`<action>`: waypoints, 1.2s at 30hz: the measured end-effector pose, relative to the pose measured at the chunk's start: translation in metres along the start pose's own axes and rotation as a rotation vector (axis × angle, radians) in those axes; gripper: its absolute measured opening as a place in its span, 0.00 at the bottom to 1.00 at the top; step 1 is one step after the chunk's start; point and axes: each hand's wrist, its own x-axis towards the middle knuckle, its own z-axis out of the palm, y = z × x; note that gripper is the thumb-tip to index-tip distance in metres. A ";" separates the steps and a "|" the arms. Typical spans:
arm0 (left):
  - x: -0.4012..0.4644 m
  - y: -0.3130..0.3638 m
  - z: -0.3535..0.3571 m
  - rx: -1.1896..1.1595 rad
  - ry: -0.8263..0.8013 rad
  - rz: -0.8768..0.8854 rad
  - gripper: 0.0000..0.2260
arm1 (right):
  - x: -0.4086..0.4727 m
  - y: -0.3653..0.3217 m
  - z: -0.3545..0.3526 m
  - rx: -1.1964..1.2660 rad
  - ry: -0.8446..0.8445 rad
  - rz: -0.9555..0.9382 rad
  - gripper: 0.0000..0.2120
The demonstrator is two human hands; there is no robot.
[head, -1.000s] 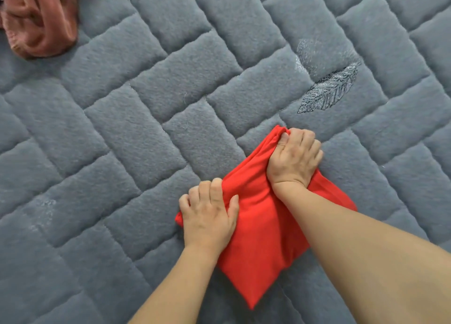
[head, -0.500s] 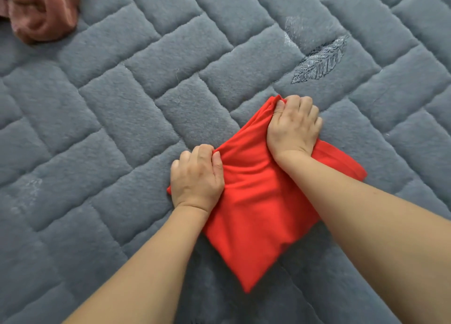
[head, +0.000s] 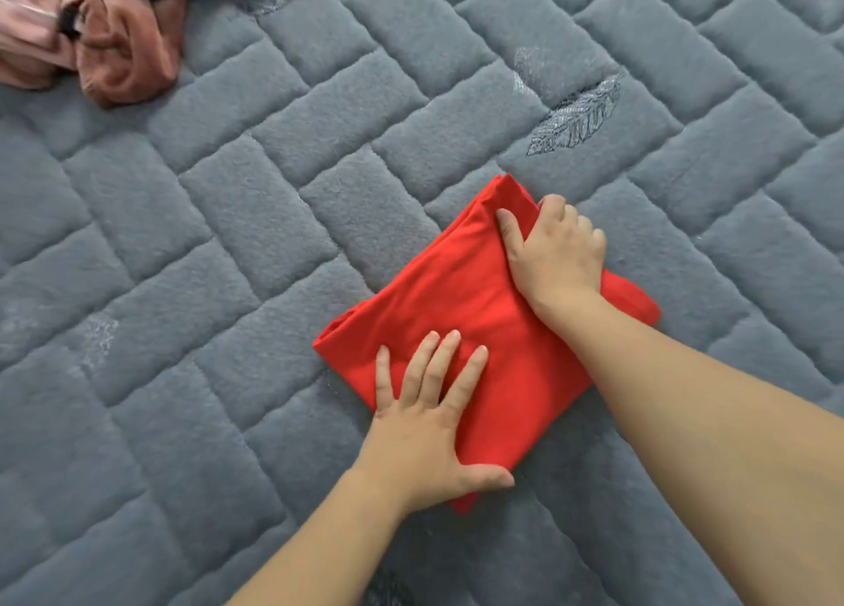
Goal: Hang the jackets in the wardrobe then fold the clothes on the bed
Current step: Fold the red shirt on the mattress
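Folded red cloth (head: pixel 461 304) lying on the grey quilted bed (head: pixel 274 221), right of centre. Left hand (head: pixel 424 427) pressed flat on its near edge, fingers straight and spread. Right hand (head: pixel 557 253) at the far corner, grip clamped on the fabric. Pink clothes (head: pixel 91 43) far left.

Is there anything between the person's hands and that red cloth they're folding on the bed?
Nothing visible. The left hand lies flat with straight fingers directly on the folded red garment, and the right hand grips its far edge. The pink clothes lie well away on the grey quilted bed cover.
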 end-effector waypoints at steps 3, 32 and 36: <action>0.031 -0.032 -0.022 -0.163 0.130 -0.351 0.41 | 0.010 -0.002 0.006 0.042 0.030 -0.012 0.28; 0.100 -0.075 -0.052 -0.399 -0.261 -0.471 0.20 | 0.011 0.005 -0.011 0.399 -0.088 -0.032 0.21; 0.060 -0.058 -0.084 -0.749 -0.260 -0.436 0.12 | -0.026 -0.007 -0.057 0.860 -0.182 0.058 0.14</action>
